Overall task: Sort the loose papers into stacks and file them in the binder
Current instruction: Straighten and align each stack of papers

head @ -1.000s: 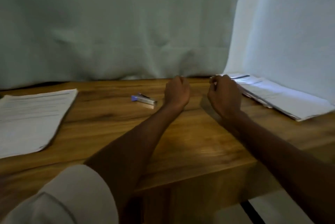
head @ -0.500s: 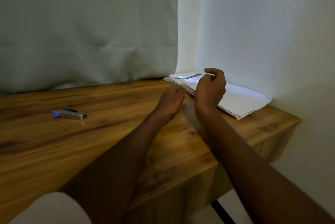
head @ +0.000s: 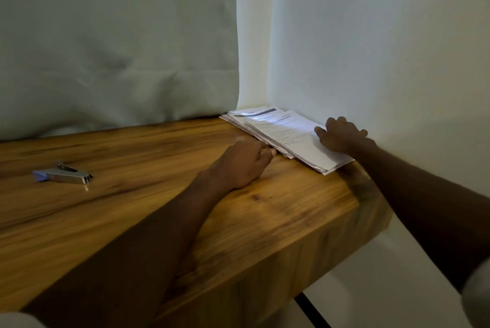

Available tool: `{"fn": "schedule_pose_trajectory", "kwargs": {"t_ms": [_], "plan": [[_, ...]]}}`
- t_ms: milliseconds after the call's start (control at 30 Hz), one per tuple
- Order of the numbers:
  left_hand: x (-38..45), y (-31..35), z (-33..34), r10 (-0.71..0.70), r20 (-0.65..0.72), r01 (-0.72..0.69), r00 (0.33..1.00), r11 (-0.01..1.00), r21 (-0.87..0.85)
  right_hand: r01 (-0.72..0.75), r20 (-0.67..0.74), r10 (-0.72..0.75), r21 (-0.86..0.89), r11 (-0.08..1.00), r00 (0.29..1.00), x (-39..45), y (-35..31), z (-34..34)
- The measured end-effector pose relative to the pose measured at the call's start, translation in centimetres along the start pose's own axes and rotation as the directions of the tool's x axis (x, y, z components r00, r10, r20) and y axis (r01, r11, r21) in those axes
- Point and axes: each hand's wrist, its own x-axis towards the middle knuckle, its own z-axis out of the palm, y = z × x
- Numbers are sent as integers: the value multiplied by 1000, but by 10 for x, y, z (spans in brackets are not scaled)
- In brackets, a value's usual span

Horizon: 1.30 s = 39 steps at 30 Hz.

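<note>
White paper stack (head: 286,134) on wooden table (head: 159,195), both hands touching

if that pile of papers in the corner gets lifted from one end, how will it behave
The paper stack would probably sag and bend, being thin loose sheets. Its edges are already fanned unevenly, so sheets may slide apart. The right hand on top and the left hand at its near edge suggest two-handed support suits it.

Fanned white paper stack (head: 285,132) in table's corner.
</note>
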Motion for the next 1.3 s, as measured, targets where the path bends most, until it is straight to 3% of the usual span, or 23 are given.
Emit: {"fn": "schedule_pose_trajectory", "kwargs": {"t_ms": [267, 400, 567, 733, 833, 933, 1067, 1167, 1233, 1300], "plan": [[3, 1, -2, -2, -35, -1, 999, 996, -86, 4, 19, -3, -52, 999, 1000, 12, -4, -6], [2, 8, -6, -136, -40, 129, 990, 983, -130, 19, 70, -16, -44, 999, 997, 21, 3, -7], [21, 27, 3, -491, 33, 485, 871, 844, -228, 58, 99, -63, 49, 997, 993, 20, 13, -4], [32, 31, 8, -616, -40, 579, 786, 758, -300, 49, -124, -32, 133, 990, 992, 10, 14, -6], [32, 28, 4, -672, -41, 624, 740, 708, -332, 67, -172, -28, 226, 972, 985, 3, 7, -6], [32, 18, -3, -731, -71, 648, 679, 641, -411, 10, -85, 32, 448, 894, 996, 6, 2, -3], [23, 3, -21, -763, -16, 593, 647, 516, -618, -179, 222, 34, 676, 714, 974, -2, -12, -9], [12, -13, -36, -811, 25, 565, 585, 385, -730, -198, 193, 80, 735, 648, 978, -4, -19, -7], [6, -22, -47, -853, -16, 573, 522, 364, -735, -103, 10, 125, 630, 769, 992, -5, -14, -6], [1, -30, -55, -878, -36, 587, 477, 349, -730, -18, -98, 54, 338, 941, 994, -12, -8, -6]]}}
